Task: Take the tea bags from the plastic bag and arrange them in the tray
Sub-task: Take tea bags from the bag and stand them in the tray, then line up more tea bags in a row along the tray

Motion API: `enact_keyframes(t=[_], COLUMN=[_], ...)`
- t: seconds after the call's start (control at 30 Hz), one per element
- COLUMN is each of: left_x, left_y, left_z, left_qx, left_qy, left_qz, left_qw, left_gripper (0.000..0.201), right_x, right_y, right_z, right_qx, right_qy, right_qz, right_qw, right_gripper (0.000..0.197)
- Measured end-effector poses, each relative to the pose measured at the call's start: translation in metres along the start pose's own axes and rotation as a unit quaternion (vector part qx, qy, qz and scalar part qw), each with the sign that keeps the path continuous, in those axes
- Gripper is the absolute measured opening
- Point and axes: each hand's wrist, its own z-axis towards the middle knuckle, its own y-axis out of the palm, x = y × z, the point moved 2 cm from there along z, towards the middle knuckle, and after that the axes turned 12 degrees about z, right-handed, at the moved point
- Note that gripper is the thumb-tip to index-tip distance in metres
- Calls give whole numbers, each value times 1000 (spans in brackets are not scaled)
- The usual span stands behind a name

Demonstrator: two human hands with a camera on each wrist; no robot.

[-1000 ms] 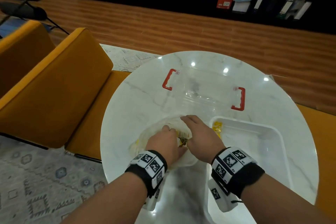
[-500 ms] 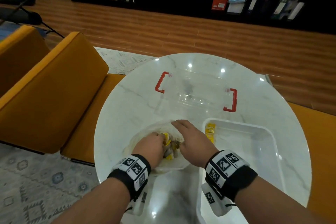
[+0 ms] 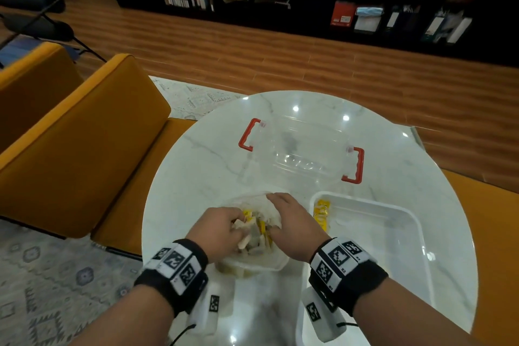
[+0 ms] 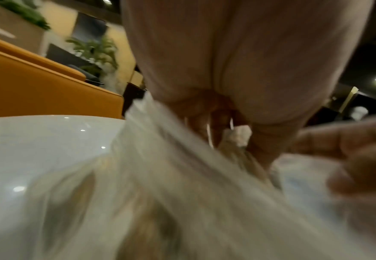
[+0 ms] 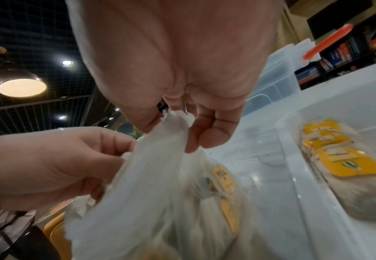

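no readable text, tea bag tags (image 5: 347, 164) yellow with blurred print, wristbands (image 3: 338, 258) bearing square coded markers

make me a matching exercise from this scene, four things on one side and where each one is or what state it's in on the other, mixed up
Things:
1. plastic bag
2. tray
3. clear box
4. chair

Places or states:
A. at the table's far side, red handles
B. beside the table on the left, orange
C. pinched at its edge by the left hand and the right hand
D. white, on the table at the right, a few tea bags in its near-left corner

Pairs: 1-C, 2-D, 3-A, 4-B
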Motion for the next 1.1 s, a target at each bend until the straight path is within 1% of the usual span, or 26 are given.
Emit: enact_keyframes(t=[0.07, 0.13, 0.2, 0.33, 0.4, 0.47, 0.5, 0.53, 0.6, 0.63, 0.67, 0.73, 0.77, 0.8, 0.83, 0.93, 0.97, 1.0, 1.1], left_x=[-8, -13, -15, -12, -9, -4, 0, 4, 11, 14, 15, 20, 22, 25, 27, 32, 32, 31, 28], left_y=[-7, -12, -15, -15, -12, -11, -11, -11, -9, -7, -5, -1, 1, 3, 5, 11, 12, 12, 12], left_z=[-4, -7, -9, -8, -6, -5, -5, -5, -5, -5, -4, -3, -4, -4, -4, -7, -7, -7, -5], left_qx=[-20, -44, -53, -41, -29, -20, -19, -20, -28, -31, -35, -53, -59, -62, -57, -47, -47, -44, -35], left_qy=[-1, -1, -14, -47, -59, -70, -73, -72, -74, -79, -85, -87, -82, -76, -73, -63, -62, -69, -96], left_qz=[-125, -251, -364, -523, -586, -632, -648, -663, -691, -705, -720, -750, -761, -767, -764, -728, -724, -730, -761], left_qw=[992, 967, 930, 850, 808, 772, 758, 745, 719, 704, 688, 653, 641, 634, 639, 681, 685, 679, 641], left_gripper=[10, 10, 11, 8, 10, 10, 12, 12, 7, 9, 13, 10, 15, 19, 22, 32, 34, 33, 17], right_x=[1, 0, -1, -2, -8, -20, -27, -32, -36, -35, -33, -30, -30, -31, -32, -32, -31, -29, -22], right_y=[-1, -2, -4, -8, -12, -17, -17, -16, -11, -8, -6, -2, 0, 2, 3, 4, 3, 1, -4], right_z=[3, 4, 5, 5, 1, -5, -6, -5, -2, -1, 1, 3, 3, 3, 3, 3, 2, 3, 1], right_qx=[-2, -3, -2, 22, 73, 129, 138, 130, 95, 83, 82, 100, 111, 121, 130, 139, 138, 139, 143], right_qy=[14, 21, 24, 4, -30, -74, -91, -96, -68, -49, -35, -19, -15, -13, -14, -11, -9, -6, 11], right_qz=[7, 15, 31, 67, 89, 120, 126, 125, 119, 122, 126, 131, 132, 132, 134, 139, 136, 131, 131], right_qw=[1000, 1000, 999, 998, 993, 982, 978, 979, 986, 988, 988, 986, 985, 984, 982, 980, 981, 982, 981], right_gripper=[64, 59, 53, 39, 32, 27, 25, 23, 19, 16, 14, 8, 5, 3, 2, 4, 6, 8, 9])
